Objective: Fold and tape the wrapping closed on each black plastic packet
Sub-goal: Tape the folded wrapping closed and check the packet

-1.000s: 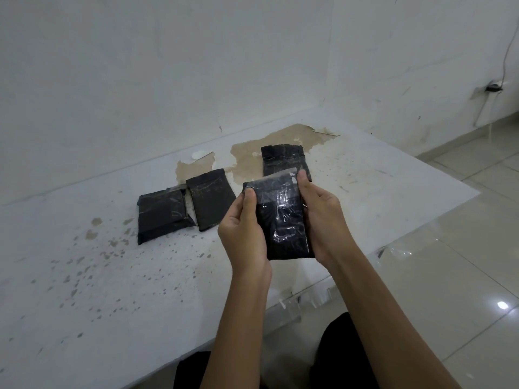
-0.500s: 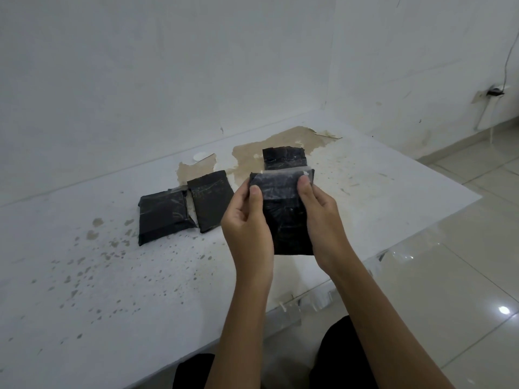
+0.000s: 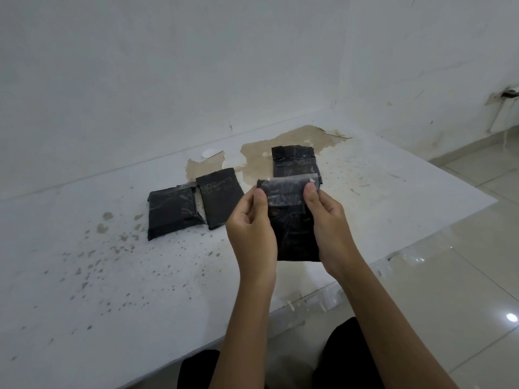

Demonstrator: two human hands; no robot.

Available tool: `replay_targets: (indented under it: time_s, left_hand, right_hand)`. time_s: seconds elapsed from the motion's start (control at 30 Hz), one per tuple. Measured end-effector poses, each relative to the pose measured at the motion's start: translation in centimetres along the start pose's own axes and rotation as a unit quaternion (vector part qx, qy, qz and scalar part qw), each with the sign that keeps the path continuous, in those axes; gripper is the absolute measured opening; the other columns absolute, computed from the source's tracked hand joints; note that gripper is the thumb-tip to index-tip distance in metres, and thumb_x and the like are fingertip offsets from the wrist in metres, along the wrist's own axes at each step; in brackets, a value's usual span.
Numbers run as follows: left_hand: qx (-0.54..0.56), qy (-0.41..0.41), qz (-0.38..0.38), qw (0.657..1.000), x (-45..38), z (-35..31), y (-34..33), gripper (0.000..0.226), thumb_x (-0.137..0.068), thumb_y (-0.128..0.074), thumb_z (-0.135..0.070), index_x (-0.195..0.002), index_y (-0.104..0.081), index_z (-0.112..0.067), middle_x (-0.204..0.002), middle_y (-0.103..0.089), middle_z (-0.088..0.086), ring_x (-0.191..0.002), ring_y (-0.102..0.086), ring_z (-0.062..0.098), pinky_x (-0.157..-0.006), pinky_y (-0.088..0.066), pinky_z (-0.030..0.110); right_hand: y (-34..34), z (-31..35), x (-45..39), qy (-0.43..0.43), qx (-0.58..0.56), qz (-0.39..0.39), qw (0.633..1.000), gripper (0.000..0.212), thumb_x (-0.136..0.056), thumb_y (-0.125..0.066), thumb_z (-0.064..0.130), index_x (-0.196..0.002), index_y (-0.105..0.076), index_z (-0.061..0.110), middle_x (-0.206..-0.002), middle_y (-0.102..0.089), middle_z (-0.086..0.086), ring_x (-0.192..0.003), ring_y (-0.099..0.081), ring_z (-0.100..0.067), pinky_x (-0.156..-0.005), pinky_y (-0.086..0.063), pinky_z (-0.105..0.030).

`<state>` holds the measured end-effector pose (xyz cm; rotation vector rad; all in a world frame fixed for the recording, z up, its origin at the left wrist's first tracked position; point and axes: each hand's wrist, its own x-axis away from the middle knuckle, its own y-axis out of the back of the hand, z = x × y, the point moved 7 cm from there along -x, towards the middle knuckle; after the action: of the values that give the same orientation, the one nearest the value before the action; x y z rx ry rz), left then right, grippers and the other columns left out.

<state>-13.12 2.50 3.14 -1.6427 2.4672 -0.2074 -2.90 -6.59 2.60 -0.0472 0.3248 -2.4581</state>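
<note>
Both the left hand (image 3: 250, 228) and right hand (image 3: 328, 223) grip the packet (image 3: 295, 228), thumbs pinning clear tape (image 3: 286, 189) at its 12 o'clock edge. Uneven thumb pressure could wrinkle the tape, letting the fold spring open.

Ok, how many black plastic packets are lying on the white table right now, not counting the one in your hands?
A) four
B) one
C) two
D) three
D: three black plastic packets lie on the white table: the left packet, the middle packet beside it, and the far packet behind the held black packet, which the left hand and right hand grip.
</note>
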Motion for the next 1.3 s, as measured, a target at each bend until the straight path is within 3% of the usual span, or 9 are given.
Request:
replay_targets:
  time_s: [0.13,0.27,0.37,0.57,0.77,0.87,0.93,1.1,1.3]
  left_hand:
    - [0.000,0.034,0.031,0.999,0.0,0.0,0.1,0.030,-0.108,-0.046,-0.033,-0.097,-0.074,-0.030,-0.090,-0.074,-0.008,-0.082,-0.069,-0.003,-0.069,-0.054,0.017]
    - [-0.018,0.019,0.037,0.999,-0.1,-0.4,-0.7,0.024,-0.099,-0.061,-0.037,-0.094,-0.076,-0.018,-0.081,-0.071,-0.005,-0.075,-0.067,0.003,-0.067,-0.055,0.020]
    - [-0.001,0.018,0.013,1.000,-0.1,-0.2,-0.9,0.020,-0.096,-0.068,-0.029,-0.099,-0.076,-0.011,-0.085,-0.073,0.000,-0.076,-0.068,0.005,-0.066,-0.053,0.018]
    - [0.017,0.045,-0.050,0.998,0.2,-0.2,-0.7,0.028,-0.092,-0.068,-0.025,-0.072,-0.068,-0.005,-0.064,-0.061,0.000,-0.061,-0.057,0.010,-0.058,-0.050,0.025]
    - [0.026,0.068,-0.067,0.995,0.0,0.1,-0.6,0.033,-0.091,-0.067,-0.025,-0.070,-0.066,0.000,-0.060,-0.057,0.001,-0.059,-0.054,0.012,-0.058,-0.048,0.032]
    - [-0.015,0.058,-0.004,0.998,-0.3,-0.3,-0.8,0.031,-0.094,-0.065,-0.027,-0.069,-0.071,-0.011,-0.059,-0.061,-0.006,-0.057,-0.058,0.003,-0.057,-0.049,0.022]
    - [-0.074,-0.015,0.044,0.996,-0.6,-1.9,-0.9,0.024,-0.098,-0.063,-0.030,-0.081,-0.076,-0.019,-0.070,-0.070,-0.012,-0.066,-0.064,-0.004,-0.060,-0.048,0.011]
    - [-0.226,-0.176,0.194,0.938,-1.5,-5.6,-2.4,0.011,-0.089,-0.076,-0.038,-0.091,-0.082,-0.028,-0.085,-0.076,-0.018,-0.075,-0.066,0.001,-0.065,-0.049,0.013]
    - [-0.226,-0.114,0.273,0.928,-2.9,-4.8,-3.1,0.010,-0.090,-0.077,-0.031,-0.089,-0.082,-0.023,-0.085,-0.078,-0.007,-0.081,-0.072,0.014,-0.073,-0.060,0.026]
  right_hand:
    - [0.0,-0.2,0.1,0.034,0.104,0.011,0.994,0.032,-0.107,-0.036,0.038,-0.115,-0.063,0.023,-0.108,-0.070,-0.001,-0.105,-0.067,-0.017,-0.091,-0.059,-0.035]
    - [-0.3,-0.5,0.1,0.046,0.108,-0.001,0.993,0.027,-0.109,-0.034,0.031,-0.112,-0.060,0.026,-0.110,-0.069,-0.001,-0.106,-0.067,-0.017,-0.088,-0.059,-0.033]
    - [-0.4,-0.3,0.1,0.050,0.096,-0.011,0.994,0.027,-0.109,-0.035,0.028,-0.105,-0.061,0.028,-0.105,-0.071,-0.002,-0.101,-0.069,-0.018,-0.085,-0.060,-0.038]
    - [-0.4,-0.5,0.3,0.053,0.111,-0.006,0.992,0.027,-0.109,-0.036,0.028,-0.113,-0.062,0.022,-0.107,-0.072,-0.003,-0.100,-0.070,-0.017,-0.087,-0.060,-0.041]
    - [-0.1,-0.1,0.4,0.084,0.143,0.000,0.986,0.024,-0.108,-0.040,0.022,-0.115,-0.063,0.022,-0.106,-0.071,0.000,-0.100,-0.069,-0.013,-0.082,-0.059,-0.025]
    - [0.5,0.5,0.2,0.091,0.162,-0.001,0.983,0.023,-0.108,-0.041,0.021,-0.115,-0.063,0.021,-0.105,-0.070,0.000,-0.099,-0.068,-0.013,-0.080,-0.057,-0.021]
    - [0.8,0.9,0.0,0.098,0.183,0.005,0.978,0.021,-0.108,-0.041,0.021,-0.111,-0.062,0.023,-0.103,-0.070,0.001,-0.098,-0.067,-0.012,-0.081,-0.058,-0.024]
    - [1.0,1.3,-0.3,0.107,0.218,0.028,0.970,0.024,-0.107,-0.041,0.021,-0.122,-0.060,0.018,-0.104,-0.068,0.003,-0.096,-0.065,-0.008,-0.079,-0.055,-0.017]
    - [1.2,1.1,-0.6,0.104,0.263,0.057,0.957,0.041,-0.107,-0.042,0.026,-0.143,-0.049,0.009,-0.127,-0.064,-0.006,-0.115,-0.061,-0.019,-0.098,-0.054,-0.034]
